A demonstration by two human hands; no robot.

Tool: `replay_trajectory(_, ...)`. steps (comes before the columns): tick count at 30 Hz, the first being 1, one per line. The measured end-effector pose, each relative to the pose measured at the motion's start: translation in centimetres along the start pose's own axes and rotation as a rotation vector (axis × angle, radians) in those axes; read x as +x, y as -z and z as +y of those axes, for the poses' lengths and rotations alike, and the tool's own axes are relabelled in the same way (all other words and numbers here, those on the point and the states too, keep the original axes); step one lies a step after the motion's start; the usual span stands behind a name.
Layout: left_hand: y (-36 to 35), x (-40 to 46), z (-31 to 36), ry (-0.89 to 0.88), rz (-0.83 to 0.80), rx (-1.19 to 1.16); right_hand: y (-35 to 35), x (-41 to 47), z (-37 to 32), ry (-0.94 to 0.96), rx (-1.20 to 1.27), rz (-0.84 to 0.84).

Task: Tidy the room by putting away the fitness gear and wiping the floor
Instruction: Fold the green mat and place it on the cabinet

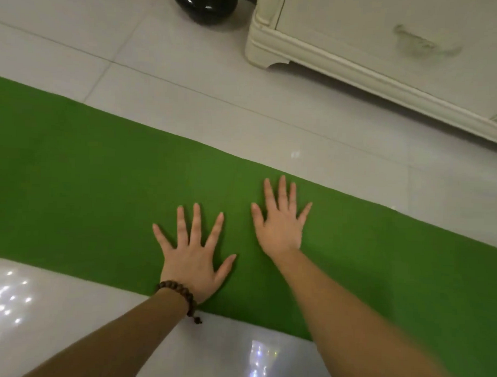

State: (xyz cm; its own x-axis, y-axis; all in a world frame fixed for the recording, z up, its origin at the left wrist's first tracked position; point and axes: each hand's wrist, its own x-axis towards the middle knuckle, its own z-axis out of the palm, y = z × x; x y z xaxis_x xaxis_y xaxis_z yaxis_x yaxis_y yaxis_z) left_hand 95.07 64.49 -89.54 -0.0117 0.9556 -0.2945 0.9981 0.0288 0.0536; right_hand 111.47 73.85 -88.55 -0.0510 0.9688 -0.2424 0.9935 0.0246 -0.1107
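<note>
Flat, both hands point(194, 259) press green mat point(72, 188).

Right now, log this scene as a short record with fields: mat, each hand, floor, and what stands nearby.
mat: green mat lies flat and unrolled on the floor, running across the view
left hand: left hand flat on the mat, fingers spread and straight
right hand: right hand flat on the mat, fingers spread, farther forward than the left
wrist: beaded bracelet on the left wrist
floor: glossy pale tiles, light reflections near the bottom
nearby: cream cabinet at upper right; black round object at top, partly cut off
</note>
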Motion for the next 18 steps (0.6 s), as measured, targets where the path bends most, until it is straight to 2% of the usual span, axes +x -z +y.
replay_trajectory(2, -0.1, 0.1, 0.1, 0.006, -0.006, 0.025, -0.4, -1.1, -1.9, 0.270, -0.075, -0.067)
replay_trajectory(3, -0.1, 0.2, 0.0, 0.010, -0.006, 0.034, -0.4, -1.3, -1.4, 0.320, -0.095, -0.089)
replay_trajectory(5, -0.1, 0.0, 0.1, 0.027, -0.015, 0.036, -0.1, -1.6, 2.9, 0.261, -0.088, -0.078)
replay_trajectory(7, 0.3, -0.4, 0.4, 0.051, -0.034, 0.059, 0.2, -2.9, 10.2, 0.101, -0.076, -0.044)
replay_trajectory(9, 1.2, -0.9, 1.5, 0.082, -0.108, 0.090, 0.9, -5.3, 18.6, -0.044, -0.081, -0.019)
replay_trajectory(11, 2.2, -1.6, 3.5, 0.073, -0.187, 0.137, 1.7, -8.0, 25.5, -0.114, -0.106, -0.067)
replay_trajectory(15, 5.0, -1.9, 10.2, -0.023, -0.360, 0.187, 4.1, -10.2, 31.9, 0.042, -0.161, -0.258)
replay_trajectory(18, 6.3, -2.1, 17.8, -0.164, -0.352, 0.156, 6.3, -11.4, 33.5, 0.210, -0.145, -0.251)
